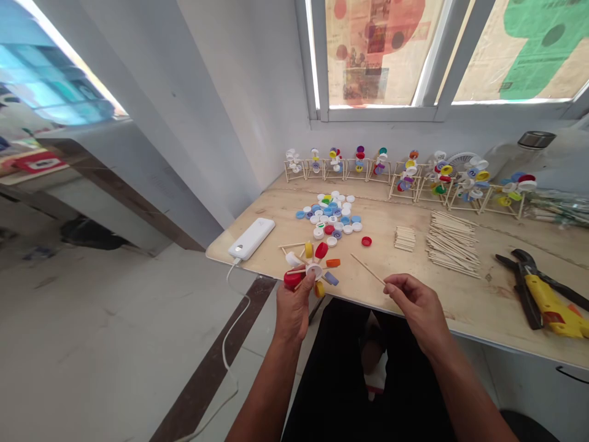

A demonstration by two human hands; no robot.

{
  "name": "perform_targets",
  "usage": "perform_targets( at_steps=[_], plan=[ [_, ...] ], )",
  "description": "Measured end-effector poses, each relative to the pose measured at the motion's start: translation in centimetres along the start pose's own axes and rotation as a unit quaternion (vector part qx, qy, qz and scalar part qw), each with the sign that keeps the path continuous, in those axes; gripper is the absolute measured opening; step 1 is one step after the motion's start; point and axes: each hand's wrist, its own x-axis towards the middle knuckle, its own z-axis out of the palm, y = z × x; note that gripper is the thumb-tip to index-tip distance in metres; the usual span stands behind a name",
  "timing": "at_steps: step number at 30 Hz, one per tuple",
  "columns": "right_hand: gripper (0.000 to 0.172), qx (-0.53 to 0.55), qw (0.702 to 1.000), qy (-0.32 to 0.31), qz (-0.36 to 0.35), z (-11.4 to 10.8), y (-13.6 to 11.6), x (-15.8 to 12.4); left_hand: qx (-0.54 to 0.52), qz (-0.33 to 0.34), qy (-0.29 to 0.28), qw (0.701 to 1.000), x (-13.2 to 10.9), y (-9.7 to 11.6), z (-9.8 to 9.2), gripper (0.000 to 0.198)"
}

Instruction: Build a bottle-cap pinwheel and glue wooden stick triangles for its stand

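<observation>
My left hand (294,307) is closed around a bottle-cap wheel (314,271), a white hub cap with sticks fanning out to red, yellow, orange, blue and white caps. It hangs over the table's front edge. Between the thumb and fingers of my right hand (416,307) is a thin wooden stick (368,269), pointing up and left towards the wheel but apart from it. Behind the wheel lie a few joined sticks (294,245), partly hidden by it. A single red bottle cap (366,241) rests on the table beyond the stick.
A pile of bottle caps (334,212) covers the table's middle. Short sticks (405,238) and longer sticks (453,242) lie to the right, then pliers (524,282) and a yellow glue gun (552,304). A corded white power bank (252,238) is left. Finished cap wheels on stands (360,162) line the back.
</observation>
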Motion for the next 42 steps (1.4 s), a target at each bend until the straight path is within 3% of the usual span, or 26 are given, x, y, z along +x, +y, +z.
perform_targets(
  at_steps=[7, 19, 25, 29, 32, 37, 42],
  plan=[
    [0.021, -0.045, 0.998, -0.005, -0.043, 1.0, -2.6, -4.0, 0.028, 0.030, 0.033, 0.999, -0.7, -0.6, 1.2, 0.039],
    [0.011, -0.118, 0.975, 0.021, -0.187, 3.6, -3.2, -4.1, 0.070, 0.084, 0.025, 0.994, -1.4, -1.0, 1.9, 0.038],
    [0.011, -0.175, 0.947, 0.064, -0.262, 4.2, -3.3, -3.9, 0.091, 0.107, -0.002, 0.990, -1.6, -1.0, 2.2, 0.039],
    [0.012, -0.214, 0.927, 0.079, -0.297, 4.5, -3.5, -4.0, 0.113, 0.119, 0.009, 0.986, -1.6, -1.0, 2.3, 0.044],
    [0.012, -0.208, 0.932, 0.074, -0.288, 4.7, -3.5, -4.1, 0.125, 0.124, 0.012, 0.984, -1.6, -1.0, 2.3, 0.045],
    [0.013, -0.126, 0.973, 0.031, -0.193, 4.8, -3.1, -3.9, 0.153, 0.132, -0.012, 0.979, -1.8, -1.2, 2.0, 0.041],
    [0.016, -0.075, 0.989, 0.010, -0.131, 5.0, -2.9, -3.4, 0.174, 0.125, -0.015, 0.977, -1.9, -1.6, 2.0, 0.045]
  ],
)
